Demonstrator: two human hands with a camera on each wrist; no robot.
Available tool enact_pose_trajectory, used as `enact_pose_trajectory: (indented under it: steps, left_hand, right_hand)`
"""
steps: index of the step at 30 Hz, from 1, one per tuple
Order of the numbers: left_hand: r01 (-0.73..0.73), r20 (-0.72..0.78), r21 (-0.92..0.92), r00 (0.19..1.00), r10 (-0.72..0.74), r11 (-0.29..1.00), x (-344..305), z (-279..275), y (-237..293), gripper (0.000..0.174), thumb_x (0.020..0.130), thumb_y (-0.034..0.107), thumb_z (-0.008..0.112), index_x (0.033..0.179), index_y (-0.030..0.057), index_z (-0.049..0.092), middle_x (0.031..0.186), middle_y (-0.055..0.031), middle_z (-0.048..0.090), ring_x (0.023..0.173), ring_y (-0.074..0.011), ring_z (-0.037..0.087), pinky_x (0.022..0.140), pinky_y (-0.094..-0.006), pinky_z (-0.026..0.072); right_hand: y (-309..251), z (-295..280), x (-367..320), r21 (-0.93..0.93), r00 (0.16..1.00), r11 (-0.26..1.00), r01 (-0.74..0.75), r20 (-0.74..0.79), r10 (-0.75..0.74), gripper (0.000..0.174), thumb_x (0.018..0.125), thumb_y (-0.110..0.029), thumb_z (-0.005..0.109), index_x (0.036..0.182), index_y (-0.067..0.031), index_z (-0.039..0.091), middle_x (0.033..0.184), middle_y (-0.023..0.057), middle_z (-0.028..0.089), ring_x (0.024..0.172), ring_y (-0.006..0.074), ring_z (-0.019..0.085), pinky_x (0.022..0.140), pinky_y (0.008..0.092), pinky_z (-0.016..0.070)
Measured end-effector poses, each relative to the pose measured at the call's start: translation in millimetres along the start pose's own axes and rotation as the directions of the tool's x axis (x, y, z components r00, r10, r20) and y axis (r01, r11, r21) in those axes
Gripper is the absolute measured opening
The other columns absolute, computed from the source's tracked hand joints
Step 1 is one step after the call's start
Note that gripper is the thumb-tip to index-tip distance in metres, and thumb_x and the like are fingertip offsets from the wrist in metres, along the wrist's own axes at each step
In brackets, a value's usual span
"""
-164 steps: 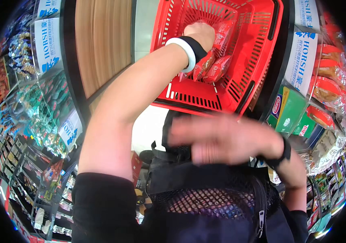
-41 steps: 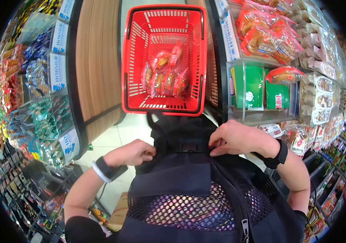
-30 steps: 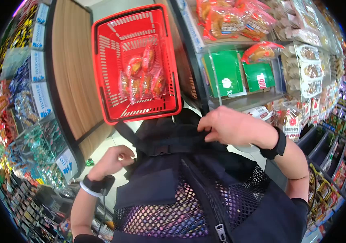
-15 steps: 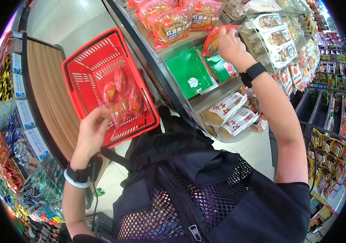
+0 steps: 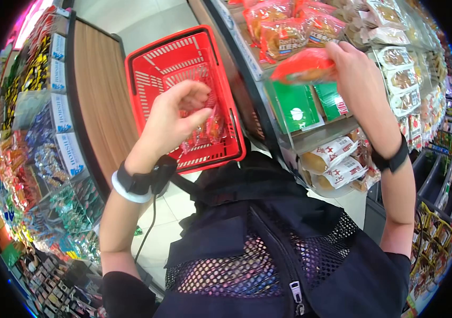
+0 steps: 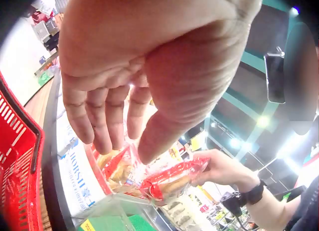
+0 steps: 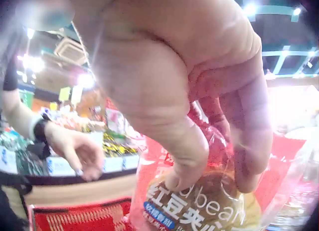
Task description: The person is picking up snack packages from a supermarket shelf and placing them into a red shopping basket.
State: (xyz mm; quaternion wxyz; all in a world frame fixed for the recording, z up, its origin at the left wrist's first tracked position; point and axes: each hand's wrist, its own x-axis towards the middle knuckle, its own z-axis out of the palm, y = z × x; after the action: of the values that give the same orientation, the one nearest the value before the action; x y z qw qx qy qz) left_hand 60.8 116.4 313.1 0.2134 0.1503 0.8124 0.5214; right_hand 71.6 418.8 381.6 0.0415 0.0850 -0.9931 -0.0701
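Observation:
My right hand (image 5: 355,71) pinches a red-and-clear packet of red bean bread (image 5: 304,66) by its upper part, above the green boxes of the shelf. In the right wrist view, thumb and fingers grip the crinkled wrapper of the bread packet (image 7: 209,203), its printed front showing. My left hand (image 5: 175,116) hovers over the red basket (image 5: 204,164), fingers loosely bent and thumb apart, holding nothing. Several similar bread packets (image 5: 215,127) lie in the basket, partly hidden by that hand. The left wrist view shows the left palm (image 6: 149,56) with the held packet beyond.
More red bread packets (image 5: 281,40) are piled on the right shelf, behind green boxes (image 5: 296,106). White-labelled breads (image 5: 332,153) sit lower down. A wooden panel (image 5: 96,95) and candy shelves run along the left. A black mesh bag (image 5: 257,254) covers the person's front.
Both hands have left the bag's front. My right hand took the bread packet from the shelf and moved it toward the basket; my left hand moved over the basket. The view turned.

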Motion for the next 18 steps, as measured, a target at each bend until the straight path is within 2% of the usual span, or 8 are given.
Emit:
enact_pose_trajectory:
  steps: [2, 5, 7, 11, 12, 13, 15, 18]
  left_hand:
    - [-0.115, -0.018, 0.091, 0.993, 0.117, 0.989, -1, 2, 26, 0.048, 0.069, 0.007, 0.073, 0.112, 0.0020, 0.052, 0.103, -0.0088, 0.060, 0.095, -0.0172, 0.058, 0.081, -0.0298, 0.0471]
    - [-0.417, -0.034, 0.290, 0.895, 0.444, 0.862, 1, 14, 38, 0.077, 0.058, 0.016, 0.080, 0.125, 0.0056, 0.044, 0.111, -0.0148, 0.056, 0.103, -0.0277, 0.055, 0.087, -0.0363, 0.0451]
    - [-0.488, -0.012, 0.387, 0.846, 0.534, 0.783, 4, 13, 37, 0.076, 0.059, 0.013, 0.079, 0.125, 0.0041, 0.042, 0.108, -0.0149, 0.058, 0.098, -0.0317, 0.057, 0.086, -0.0369, 0.0468]
    - [-0.227, -0.313, 0.003, 0.925, 0.217, 0.974, 15, -10, -25, 0.055, 0.069, 0.008, 0.075, 0.117, 0.0001, 0.049, 0.101, -0.0115, 0.063, 0.093, -0.0211, 0.063, 0.080, -0.0317, 0.0510]
    - [-0.022, -0.202, -0.317, 0.978, -0.045, 0.948, 11, -18, -30, 0.043, 0.074, 0.007, 0.071, 0.112, -0.0017, 0.053, 0.104, -0.0103, 0.062, 0.095, -0.0168, 0.061, 0.081, -0.0319, 0.0511]
    - [-0.027, -0.209, -0.315, 0.977, -0.041, 0.949, 9, -21, -38, 0.043, 0.074, 0.007, 0.071, 0.112, -0.0017, 0.053, 0.104, -0.0103, 0.062, 0.095, -0.0168, 0.061, 0.081, -0.0319, 0.0511]
    - [0.107, -0.187, -0.753, 0.911, -0.367, 0.649, 8, -21, -64, 0.034, 0.076, 0.003, 0.067, 0.108, -0.0011, 0.055, 0.101, -0.0102, 0.062, 0.093, -0.0193, 0.061, 0.079, -0.0344, 0.0520]
    - [0.128, -0.078, -0.913, 0.877, -0.473, 0.388, 20, -25, -115, 0.029, 0.075, 0.002, 0.066, 0.103, 0.0000, 0.057, 0.097, -0.0102, 0.062, 0.090, -0.0218, 0.062, 0.078, -0.0371, 0.0525]
  right_hand:
    - [-37, -21, -3, 0.191, 0.976, 0.959, 0.208, -0.101, -0.191, 0.010, 0.078, -0.007, 0.053, 0.088, -0.0053, 0.052, 0.083, 0.0139, 0.059, 0.080, 0.0335, 0.062, 0.064, 0.0428, 0.0507]
    - [-90, -21, 2, 0.440, 0.958, 0.852, 0.283, -0.086, -0.274, 0.020, 0.073, -0.003, 0.058, 0.093, -0.0033, 0.052, 0.088, 0.0136, 0.060, 0.082, 0.0329, 0.063, 0.067, 0.0408, 0.0521]
    - [-114, -6, 10, 0.545, 0.946, 0.775, 0.319, -0.141, -0.291, 0.022, 0.073, -0.003, 0.059, 0.093, -0.0030, 0.051, 0.090, 0.0153, 0.059, 0.083, 0.0352, 0.061, 0.066, 0.0420, 0.0513]
    - [-113, 4, 22, 0.642, 0.936, 0.684, 0.347, -0.283, -0.209, 0.021, 0.075, -0.004, 0.059, 0.094, -0.0023, 0.050, 0.093, 0.0162, 0.057, 0.083, 0.0379, 0.059, 0.067, 0.0432, 0.0493]
    - [-107, 4, 20, 0.663, 0.955, 0.687, 0.296, -0.229, -0.189, 0.021, 0.076, -0.005, 0.059, 0.095, -0.0021, 0.050, 0.093, 0.0165, 0.056, 0.083, 0.0387, 0.058, 0.067, 0.0434, 0.0484]
    - [-102, 6, 17, 0.683, 0.971, 0.690, 0.241, -0.172, -0.169, 0.021, 0.076, -0.005, 0.059, 0.096, -0.0020, 0.050, 0.094, 0.0167, 0.056, 0.083, 0.0395, 0.057, 0.067, 0.0436, 0.0476]
    - [-93, 17, 7, 0.722, 0.971, 0.649, 0.239, -0.169, -0.170, 0.026, 0.075, -0.002, 0.060, 0.099, -0.0022, 0.051, 0.092, 0.0161, 0.056, 0.081, 0.0386, 0.056, 0.067, 0.0435, 0.0471]
    - [-84, 23, -13, 0.740, 0.986, 0.658, 0.136, -0.034, -0.166, 0.030, 0.073, -0.001, 0.063, 0.101, -0.0019, 0.052, 0.091, 0.0168, 0.055, 0.077, 0.0358, 0.058, 0.066, 0.0418, 0.0473]
